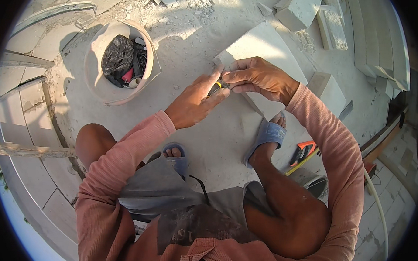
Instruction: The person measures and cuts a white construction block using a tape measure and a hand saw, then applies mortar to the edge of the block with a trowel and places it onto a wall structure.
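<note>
My left hand (194, 102) is closed around a small black-and-yellow object (214, 88), mostly hidden by the fingers, so its kind cannot be made out. Right up against it, my right hand (265, 79) is closed in a pinch at the object's end; whatever lies between those fingertips is too small to name. Both hands are above the corner of a large white block (264, 46) lying on the dusty floor.
A pale bucket (92, 72) at the left holds a black plastic bag (118, 54) and other items. White blocks (298, 11) and rubble (195, 8) lie at the far side. By my right leg are an orange-and-black handled tool (303, 152) and a grey bucket (316, 184).
</note>
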Motion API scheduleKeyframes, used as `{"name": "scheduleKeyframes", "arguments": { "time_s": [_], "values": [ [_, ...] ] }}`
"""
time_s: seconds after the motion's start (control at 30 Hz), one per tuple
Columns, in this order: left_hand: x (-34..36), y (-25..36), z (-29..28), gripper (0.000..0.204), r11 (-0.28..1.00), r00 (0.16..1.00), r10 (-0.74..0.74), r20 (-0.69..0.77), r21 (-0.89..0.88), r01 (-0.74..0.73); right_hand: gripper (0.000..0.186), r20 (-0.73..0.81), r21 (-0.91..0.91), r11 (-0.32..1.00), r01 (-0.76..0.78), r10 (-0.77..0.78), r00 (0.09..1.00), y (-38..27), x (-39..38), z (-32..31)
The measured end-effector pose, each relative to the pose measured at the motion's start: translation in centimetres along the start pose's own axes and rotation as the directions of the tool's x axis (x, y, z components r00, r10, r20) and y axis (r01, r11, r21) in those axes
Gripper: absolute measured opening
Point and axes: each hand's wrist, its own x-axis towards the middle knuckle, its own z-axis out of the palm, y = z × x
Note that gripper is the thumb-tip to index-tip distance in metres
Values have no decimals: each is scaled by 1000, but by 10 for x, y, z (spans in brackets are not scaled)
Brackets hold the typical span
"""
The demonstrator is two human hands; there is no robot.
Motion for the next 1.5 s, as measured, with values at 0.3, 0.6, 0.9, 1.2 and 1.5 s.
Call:
{"name": "scheduleKeyframes", "arguments": {
  "time_s": [0.3,0.6,0.9,1.2,1.5],
  "values": [
    [23,-36,-13,43,984,988,-138,-73,-120,128,33,-69,-257,955,146,-169,983,-25,27,-35],
    [45,-31,-33,22,830,925,-364,107,-414,374,30,-39,-537,813,224,-289,956,-18,44,-32],
    [62,-18,-37,29,858,924,-380,36,-360,367,29,-9,-811,509,289,-505,863,-10,46,-40],
    [65,-17,-39,28,841,911,-406,70,-362,403,28,124,-864,323,386,-607,785,-9,45,-46],
    [66,-14,-41,28,829,901,-422,100,-359,428,28,169,-852,262,453,-681,712,-1,48,-49]
  ]
}}
